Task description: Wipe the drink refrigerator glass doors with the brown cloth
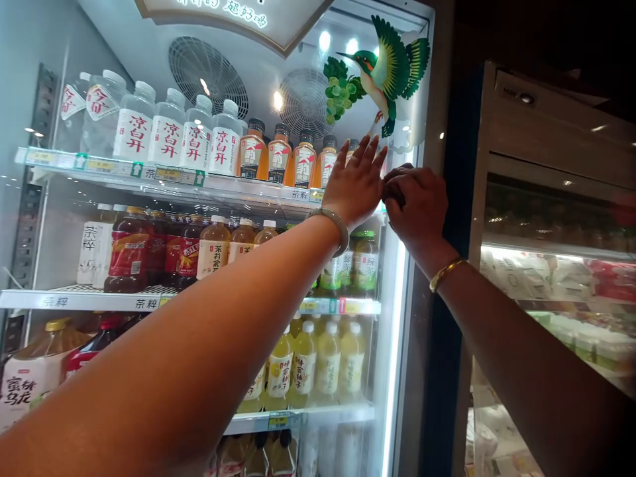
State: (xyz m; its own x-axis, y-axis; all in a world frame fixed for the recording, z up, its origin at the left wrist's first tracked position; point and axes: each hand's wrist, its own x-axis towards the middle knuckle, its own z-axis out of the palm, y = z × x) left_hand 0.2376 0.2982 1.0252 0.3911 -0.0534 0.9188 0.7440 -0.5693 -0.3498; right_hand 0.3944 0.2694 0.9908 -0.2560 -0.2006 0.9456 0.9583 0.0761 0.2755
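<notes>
My left hand [355,179] reaches up to the glass door of a lit drinks fridge. Its fingers are stretched out just under a kingfisher sticker [380,79] and seem to lie flat on the glass. Close beside it, my right hand [416,202] is curled near the door's right edge, fingers bent together. Whatever they grip, if anything, is hidden. The sticker shows a green bird with spread wings and a bunch of green grapes [340,96], on a clear film with a wavy lower edge. A bracelet circles each wrist.
Behind the glass stand shelves of bottles: clear water [134,126], amber drinks [279,156], dark red tea [130,248] and yellow drinks [304,364]. A curved sign [233,16] spans the top. To the right is another lit display cabinet [556,278] with packaged goods.
</notes>
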